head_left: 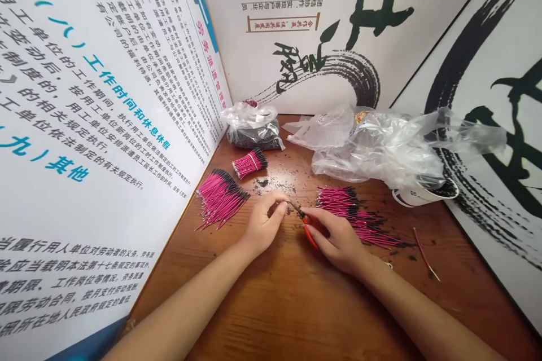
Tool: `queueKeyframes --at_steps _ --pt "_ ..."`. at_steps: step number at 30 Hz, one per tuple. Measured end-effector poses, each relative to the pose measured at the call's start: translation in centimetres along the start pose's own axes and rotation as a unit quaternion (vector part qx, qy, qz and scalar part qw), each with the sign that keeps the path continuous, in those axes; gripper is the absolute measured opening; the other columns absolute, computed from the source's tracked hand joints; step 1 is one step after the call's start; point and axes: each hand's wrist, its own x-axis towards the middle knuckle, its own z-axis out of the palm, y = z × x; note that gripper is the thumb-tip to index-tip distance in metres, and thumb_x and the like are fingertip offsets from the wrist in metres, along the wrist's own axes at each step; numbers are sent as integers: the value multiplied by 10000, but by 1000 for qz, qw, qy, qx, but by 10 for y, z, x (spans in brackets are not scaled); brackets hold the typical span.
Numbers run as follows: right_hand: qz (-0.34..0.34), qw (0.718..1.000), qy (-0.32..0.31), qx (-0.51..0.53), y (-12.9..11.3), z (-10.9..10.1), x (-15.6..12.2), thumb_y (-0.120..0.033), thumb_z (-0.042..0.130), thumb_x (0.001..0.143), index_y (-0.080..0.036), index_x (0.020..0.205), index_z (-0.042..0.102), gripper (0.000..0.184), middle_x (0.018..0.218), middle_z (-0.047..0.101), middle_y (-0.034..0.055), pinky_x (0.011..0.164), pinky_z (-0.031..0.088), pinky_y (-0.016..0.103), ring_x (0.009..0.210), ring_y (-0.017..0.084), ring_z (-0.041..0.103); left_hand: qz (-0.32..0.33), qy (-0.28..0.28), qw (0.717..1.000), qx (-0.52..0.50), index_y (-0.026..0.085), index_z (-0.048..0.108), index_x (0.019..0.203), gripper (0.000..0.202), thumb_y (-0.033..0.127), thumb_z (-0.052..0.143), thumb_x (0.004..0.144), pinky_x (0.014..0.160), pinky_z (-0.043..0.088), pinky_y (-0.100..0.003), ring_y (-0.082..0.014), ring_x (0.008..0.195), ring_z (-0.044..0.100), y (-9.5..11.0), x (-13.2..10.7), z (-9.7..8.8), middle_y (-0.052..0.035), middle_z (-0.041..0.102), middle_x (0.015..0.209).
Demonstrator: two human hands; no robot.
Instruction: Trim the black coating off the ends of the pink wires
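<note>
Noted: right hand [339,245] wrapped round red-handled wire cutters [310,231]; left hand [262,224] pinched at their tips, any held item too small to tell. Pink black-tipped wires [351,215] piled right of the hands, more left, on wooden table [271,304]; judged light, thin, springy, best gathered mid-length.

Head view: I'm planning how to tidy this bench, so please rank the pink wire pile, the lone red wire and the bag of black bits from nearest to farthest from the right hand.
From the right hand, holding red-handled pliers:
1. Pink wire pile, just beyond the hand.
2. Lone red wire, out to the right.
3. Bag of black bits, at the back left.
</note>
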Motion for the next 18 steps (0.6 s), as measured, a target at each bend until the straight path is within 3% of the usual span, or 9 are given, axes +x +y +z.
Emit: queueKeyframes --at_steps 3,5,9,10,18 --pt "27 1000 9 -13 -9 -1 3 -232 502 949 -204 1193 614 271 1030 735 78 762 564 313 844 200 705 -59 20 997 -42 182 576 890 153 301 489 930 655 426 -236 -120 679 491 4 0 6 4 540 778" --pt "53 998 29 -19 -15 1 1 -235 508 949 -214 1203 612 275 1091 725 79 796 565 319 913 210 704 -83 64 992 -72 185 570 894 151 311 492 923 645 428 -229 -117 673 490 5 -1 11 5 544 790" --pt "133 981 142 -24 -24 11 -9 -263 495 974 -221 1242 594 289 1137 700 91 841 567 353 1007 235 687 -95 155 978 -101 192 570 899 143 315 498 919 725 455 -239 -138 786 541 8 -8 23 -12 588 865" --pt "142 977 159 -20 -25 13 -11 -267 488 980 -223 1251 590 293 1143 693 93 852 566 362 1023 239 680 -95 159 977 -106 192 572 895 137 309 503 916 750 462 -245 -143 806 550 9 -10 25 -14 593 866" --pt "105 991 83 24 -33 22 -13 -223 508 981 -237 1282 573 308 1092 692 71 830 551 316 962 207 670 -104 100 979 -145 186 581 882 105 284 544 883 780 467 -260 -147 809 548 10 -8 19 -18 584 845"
